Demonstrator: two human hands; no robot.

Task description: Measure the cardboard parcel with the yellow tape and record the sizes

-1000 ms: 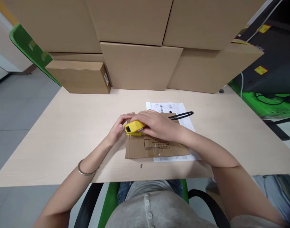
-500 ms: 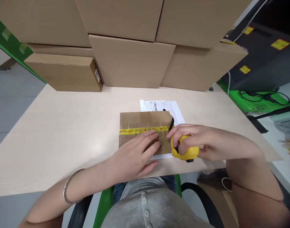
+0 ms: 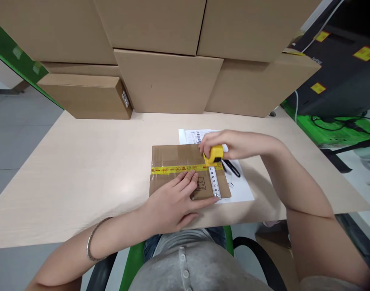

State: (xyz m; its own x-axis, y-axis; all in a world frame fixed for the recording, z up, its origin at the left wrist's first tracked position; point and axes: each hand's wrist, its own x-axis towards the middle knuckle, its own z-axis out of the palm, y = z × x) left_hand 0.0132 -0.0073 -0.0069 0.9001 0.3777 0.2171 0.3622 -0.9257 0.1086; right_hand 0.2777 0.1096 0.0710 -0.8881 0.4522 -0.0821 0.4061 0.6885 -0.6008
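Note:
A flat cardboard box [image 3: 169, 153] with a strip of printed yellow tape [image 3: 167, 169] across it lies near the table's front edge. My right hand [image 3: 213, 143] grips a yellow tape measure [image 3: 215, 155] over the box's far right part. Its white blade [image 3: 214, 182] runs out across the box top towards me, numbers showing. My left hand [image 3: 175, 200] lies on the box with fingers spread, the index finger touching the blade's near end. Under the box is a printed paper sheet [image 3: 244, 192], with a black pen-like object [image 3: 232, 168] on it.
Large cardboard boxes [image 3: 168, 83] are stacked along the back of the table [image 3: 97, 161]. A smaller closed box [image 3: 91, 97] stands at the back left. On the right are a dark machine [image 3: 339, 76] with yellow labels and a green surface [image 3: 345, 129] with cables.
My right hand has moved left and away from me, over the box, and the tape blade is now drawn out. My left index finger has stretched right to the blade's end.

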